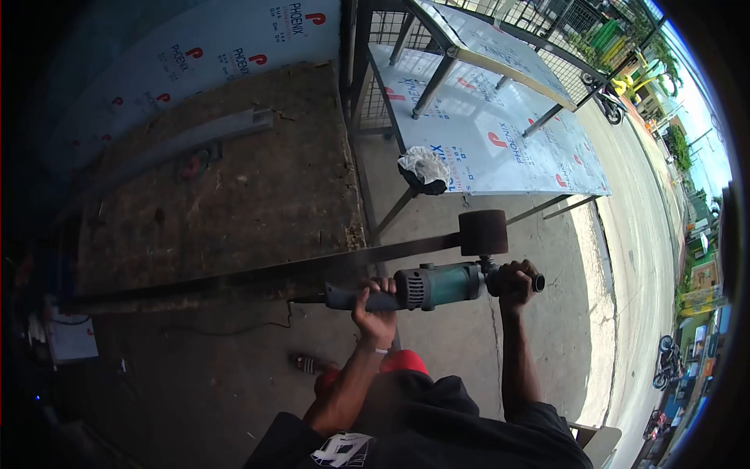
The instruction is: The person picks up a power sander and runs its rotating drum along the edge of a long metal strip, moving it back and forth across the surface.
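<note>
A green and grey drum sander [449, 286] is held across in front of me with both hands. My left hand [376, 319] wraps round its grey rear grip, by the power cord. My right hand [516, 284] is closed round the side handle at the tool's front end. The brown sanding drum [483, 233] sits beyond the tool head, overlapping the right end of a long dark metal bar [391, 250]. That bar runs leftward along the near edge of a worn wooden workbench [258, 195].
A metal strip [195, 144] lies on the bench. Behind at right stands a film-covered steel table [484, 148] with a shelf, and a crumpled white cloth [426, 166] hangs at its corner. The black cord [234, 331] trails over the concrete floor. A road [641, 219] runs at right.
</note>
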`<action>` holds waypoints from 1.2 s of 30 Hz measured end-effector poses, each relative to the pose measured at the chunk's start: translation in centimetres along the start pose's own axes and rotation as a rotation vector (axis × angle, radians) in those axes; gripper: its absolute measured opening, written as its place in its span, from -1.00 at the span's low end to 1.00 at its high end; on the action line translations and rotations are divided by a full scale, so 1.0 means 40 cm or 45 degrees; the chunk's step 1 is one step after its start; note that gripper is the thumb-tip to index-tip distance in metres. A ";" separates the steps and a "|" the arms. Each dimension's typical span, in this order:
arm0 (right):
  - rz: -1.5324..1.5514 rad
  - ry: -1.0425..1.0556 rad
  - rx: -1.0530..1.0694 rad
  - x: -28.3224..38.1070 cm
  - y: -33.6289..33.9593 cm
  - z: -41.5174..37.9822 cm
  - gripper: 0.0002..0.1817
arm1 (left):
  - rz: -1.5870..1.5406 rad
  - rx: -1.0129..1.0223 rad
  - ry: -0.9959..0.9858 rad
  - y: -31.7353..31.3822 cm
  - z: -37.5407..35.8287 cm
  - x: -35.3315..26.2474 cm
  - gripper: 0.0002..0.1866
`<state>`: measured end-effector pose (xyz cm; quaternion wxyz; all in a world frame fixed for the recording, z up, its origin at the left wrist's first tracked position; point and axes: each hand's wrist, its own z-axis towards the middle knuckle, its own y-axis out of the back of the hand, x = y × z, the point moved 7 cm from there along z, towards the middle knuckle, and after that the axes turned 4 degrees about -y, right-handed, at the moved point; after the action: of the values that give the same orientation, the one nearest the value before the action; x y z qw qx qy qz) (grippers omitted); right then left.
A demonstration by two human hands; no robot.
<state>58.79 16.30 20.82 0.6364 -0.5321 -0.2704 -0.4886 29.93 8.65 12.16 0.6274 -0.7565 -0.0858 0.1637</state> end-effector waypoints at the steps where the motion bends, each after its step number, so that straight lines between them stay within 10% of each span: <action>1: -0.026 0.009 -0.021 -0.005 -0.011 -0.008 -0.80 | -0.016 -0.042 0.017 0.008 -0.003 -0.016 -0.79; 36: -0.244 -0.149 0.129 -0.223 -0.611 -0.360 -0.93 | -0.102 -0.202 -0.118 0.179 -0.026 -0.750 -0.78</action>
<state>30.67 6.79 19.08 0.5961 -0.4986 -0.3810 -0.5009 1.80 -3.80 9.52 0.5668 -0.7915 -0.1576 0.1658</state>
